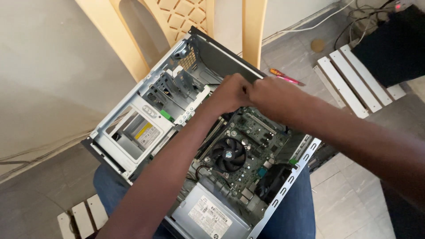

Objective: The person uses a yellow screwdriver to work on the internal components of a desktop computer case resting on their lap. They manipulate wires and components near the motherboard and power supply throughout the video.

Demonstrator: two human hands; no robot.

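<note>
Computer case [133,132], open, lies across the person's lap, motherboard [252,141] exposed. Left hand [230,93] and right hand [272,95] meet knuckle to knuckle over the case's far edge; both curled tight, whether they hold anything cannot be told. Below the hands: round black cooler fan [228,154], then grey power supply [208,217]. Beyond the right hand: red screwdriver [285,77] on floor. Above the hands: tan plastic chair [177,17].

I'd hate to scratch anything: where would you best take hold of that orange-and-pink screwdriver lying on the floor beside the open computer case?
Probably by the thicker orange handle end of the orange-and-pink screwdriver, coming from above. It lies flat on the grey floor with open space around it; the thin pink end points away from the open grey metal computer case.
</note>
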